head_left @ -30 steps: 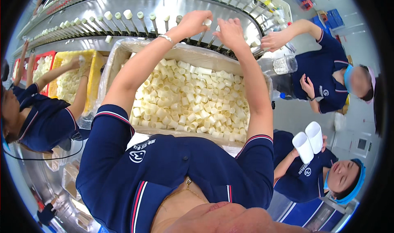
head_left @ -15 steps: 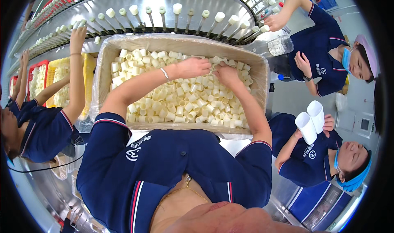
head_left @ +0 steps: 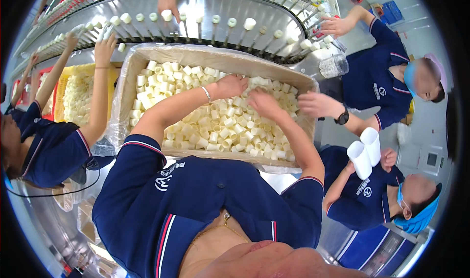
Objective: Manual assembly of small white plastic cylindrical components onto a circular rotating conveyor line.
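Observation:
A big box (head_left: 133, 77) lined with clear plastic lies across in front of me, full of short cream-coloured plastic tubes (head_left: 227, 131). Over the far middle of the pile, my left hand (head_left: 231, 86), below a silver bracelet, has its fingers curled down. Whatever they grip, if anything, is hidden. Just right of it, my right hand (head_left: 264, 103) is low over the tubes, fingers pointing toward the left hand and smeared by motion. Pale pieces lie between the two hands. At the box's right edge a co-worker's hand (head_left: 316, 104) with a black watch reaches in.
Beyond the box curves a metal machine table (head_left: 215, 9) edged with upright rods (head_left: 199, 29), many capped by cream pieces. A clear jar (head_left: 334, 66) of small white pieces stands right. Co-workers flank me; one holds two white containers (head_left: 360, 159). A yellow crate (head_left: 110, 82) is left.
My right hand has moved slightly left and toward me. The watch-wearing co-worker has reached toward the box. Another person's hand has appeared at the rods along the far machine.

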The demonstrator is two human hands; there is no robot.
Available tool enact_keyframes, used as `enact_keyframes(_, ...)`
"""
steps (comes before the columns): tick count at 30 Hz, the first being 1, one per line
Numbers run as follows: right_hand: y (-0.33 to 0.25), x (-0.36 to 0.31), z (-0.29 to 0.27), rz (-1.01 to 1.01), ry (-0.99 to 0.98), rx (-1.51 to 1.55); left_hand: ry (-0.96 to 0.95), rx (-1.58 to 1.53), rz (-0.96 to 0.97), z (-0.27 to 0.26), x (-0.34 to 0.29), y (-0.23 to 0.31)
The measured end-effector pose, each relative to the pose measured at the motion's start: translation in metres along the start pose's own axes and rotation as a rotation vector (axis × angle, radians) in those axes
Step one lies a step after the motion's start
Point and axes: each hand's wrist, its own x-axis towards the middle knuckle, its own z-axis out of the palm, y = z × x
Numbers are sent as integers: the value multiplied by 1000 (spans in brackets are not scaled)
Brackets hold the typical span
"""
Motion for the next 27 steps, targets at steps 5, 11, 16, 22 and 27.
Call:
enact_keyframes(5, -25, -1, -4, -55, -127, -159, 41, -517, -343, -74, -30, -9)
enact_keyframes(11, -37, 10, -33, -18, -154, -84, 587, -473, -568, -148, -68, -92)
enact_keyframes(16, -57, 56, -102, -144, 251, 527, 440, -292, -613, -142, -47, -155)
enact_keyframes(22, -23, 112, -152, -69, 714, 102, -60, -115, -542, -140, 22, -169)
enact_keyframes(27, 12, 136, -168, 232, 318, -376, 479, 82, -235, -135, 34, -139)
